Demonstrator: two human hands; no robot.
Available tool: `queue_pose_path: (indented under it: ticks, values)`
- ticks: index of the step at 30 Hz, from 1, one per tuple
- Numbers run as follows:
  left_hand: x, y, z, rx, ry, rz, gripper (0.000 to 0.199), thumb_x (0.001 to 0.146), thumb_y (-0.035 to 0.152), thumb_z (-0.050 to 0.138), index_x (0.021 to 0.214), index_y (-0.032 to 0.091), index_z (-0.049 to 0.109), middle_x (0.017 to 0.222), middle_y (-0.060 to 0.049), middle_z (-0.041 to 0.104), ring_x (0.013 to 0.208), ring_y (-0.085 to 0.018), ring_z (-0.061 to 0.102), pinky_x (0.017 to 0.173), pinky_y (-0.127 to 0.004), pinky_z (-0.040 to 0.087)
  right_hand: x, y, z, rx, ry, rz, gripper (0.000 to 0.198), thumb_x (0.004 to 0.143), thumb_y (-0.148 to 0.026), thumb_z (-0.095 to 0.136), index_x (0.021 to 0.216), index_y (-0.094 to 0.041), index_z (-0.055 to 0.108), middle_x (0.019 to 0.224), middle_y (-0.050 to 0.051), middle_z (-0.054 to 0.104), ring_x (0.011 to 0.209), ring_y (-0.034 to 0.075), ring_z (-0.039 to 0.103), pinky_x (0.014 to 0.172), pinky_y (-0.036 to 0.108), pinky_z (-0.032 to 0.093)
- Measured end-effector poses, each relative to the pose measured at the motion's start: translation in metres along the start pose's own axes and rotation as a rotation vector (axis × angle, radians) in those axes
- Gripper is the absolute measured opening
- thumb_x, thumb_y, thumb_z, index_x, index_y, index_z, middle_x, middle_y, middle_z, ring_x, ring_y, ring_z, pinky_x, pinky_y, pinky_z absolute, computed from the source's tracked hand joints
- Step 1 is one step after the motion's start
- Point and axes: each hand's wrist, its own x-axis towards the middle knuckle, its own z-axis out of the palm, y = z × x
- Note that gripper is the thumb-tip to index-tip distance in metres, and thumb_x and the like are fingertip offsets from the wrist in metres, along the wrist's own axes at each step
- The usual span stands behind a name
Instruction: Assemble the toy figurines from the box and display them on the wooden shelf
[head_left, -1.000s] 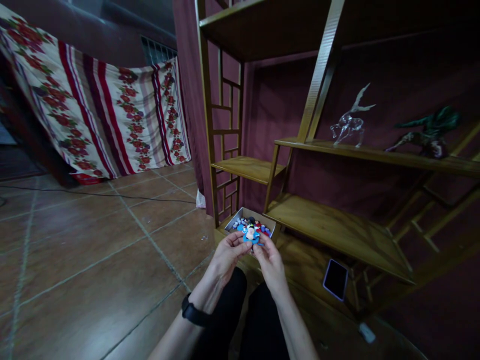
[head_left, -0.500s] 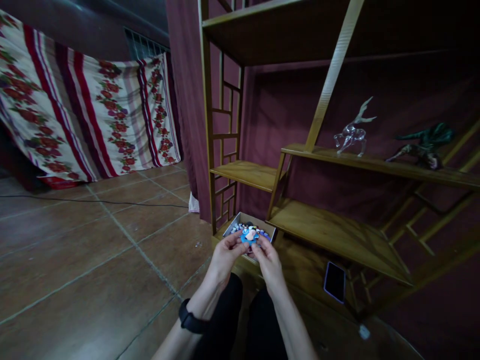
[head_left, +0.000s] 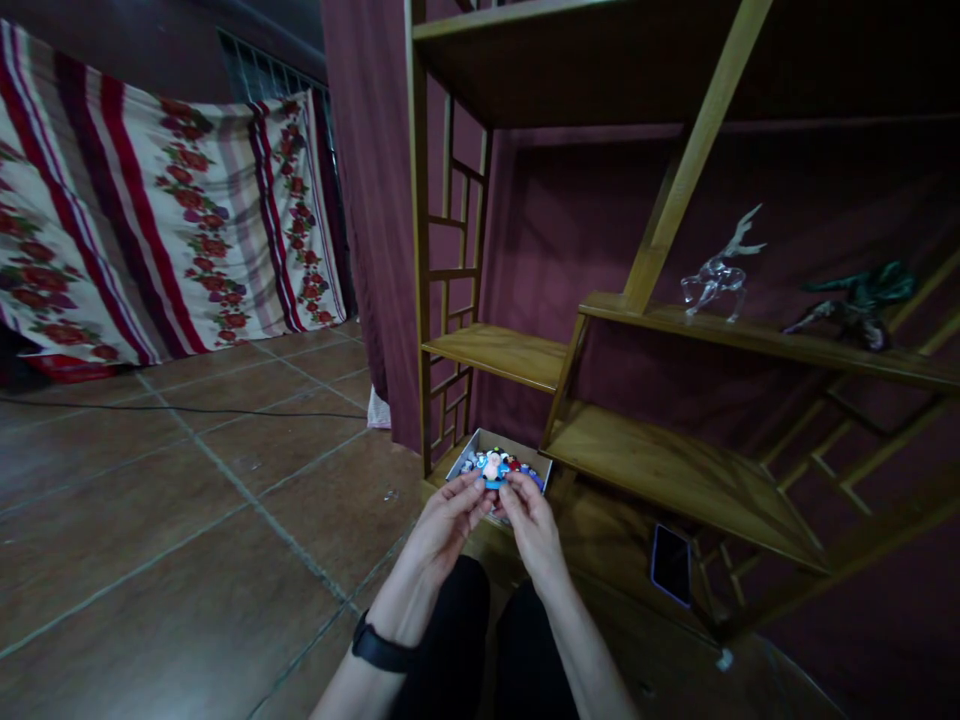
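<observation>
A small blue and white toy figurine with a pinkish front is held up between both hands. My left hand pinches its left side, with a black band on the wrist. From the right, my right hand grips the other edge with thumb and fingers. Just behind the figurine sits an open white box on the lowest shelf, holding several small colourful figurines. The hands and the held figurine cover the near part of the box.
A wooden shelf unit rises ahead, bearing a clear glass deer and a dark green figure. On its bottom board lies a phone. A cable crosses the tiled floor at left, before a flowered cloth.
The figurine has tilted more upright between my hands and shifted slightly left. Both hands still hold it. The camera view has turned a little.
</observation>
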Motion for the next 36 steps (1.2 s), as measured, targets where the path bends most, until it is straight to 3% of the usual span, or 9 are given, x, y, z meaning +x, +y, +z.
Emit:
queue_pose_path:
  ticks: [7, 20, 25, 30, 36]
  values:
    - [-0.003, -0.001, -0.007, -0.085, -0.042, -0.073, 0.017, 0.072, 0.011, 0.069, 0.088, 0.009, 0.064, 0.079, -0.008, 0.069, 0.069, -0.012, 0.066, 0.065, -0.018, 0.054, -0.003, 0.004, 0.0, -0.11, -0.001, -0.016, 0.032, 0.082, -0.044, 0.054, 0.106, -0.023, 0.057, 0.098, 0.005, 0.065, 0.089, 0.02, 0.061, 0.078, 0.031, 0.049]
    - [0.016, -0.013, 0.005, 0.013, -0.071, -0.171, 0.015, 0.077, 0.024, 0.066, 0.083, 0.011, 0.062, 0.071, -0.006, 0.067, 0.059, -0.01, 0.063, 0.056, -0.017, 0.051, 0.016, 0.019, -0.024, -0.158, 0.014, 0.001, 0.028, 0.082, -0.042, 0.054, 0.099, -0.02, 0.058, 0.095, 0.006, 0.066, 0.078, 0.018, 0.062, 0.065, 0.028, 0.051]
    - [0.018, -0.011, 0.006, 0.068, -0.066, -0.079, 0.022, 0.071, 0.018, 0.071, 0.09, 0.011, 0.063, 0.079, -0.007, 0.068, 0.067, -0.011, 0.064, 0.065, -0.02, 0.052, 0.016, 0.017, -0.023, -0.108, -0.012, -0.034, 0.028, 0.082, -0.039, 0.056, 0.104, -0.021, 0.057, 0.097, 0.005, 0.066, 0.085, 0.018, 0.063, 0.078, 0.031, 0.05]
    - [0.021, -0.012, 0.004, 0.172, -0.099, 0.065, 0.038, 0.065, 0.014, 0.074, 0.102, 0.013, 0.063, 0.088, -0.006, 0.068, 0.077, -0.012, 0.063, 0.073, -0.021, 0.049, 0.015, 0.011, -0.022, -0.026, -0.109, 0.015, 0.042, 0.08, -0.038, 0.06, 0.119, -0.024, 0.052, 0.11, 0.005, 0.064, 0.098, 0.02, 0.061, 0.089, 0.036, 0.049]
    - [0.021, -0.009, 0.006, 0.303, -0.088, 0.187, 0.043, 0.063, 0.017, 0.075, 0.105, 0.013, 0.064, 0.086, -0.005, 0.069, 0.074, -0.013, 0.062, 0.074, -0.025, 0.049, 0.023, 0.012, -0.021, 0.073, -0.086, 0.014, 0.042, 0.075, -0.04, 0.065, 0.114, -0.024, 0.057, 0.113, 0.006, 0.064, 0.103, 0.023, 0.061, 0.092, 0.041, 0.048]
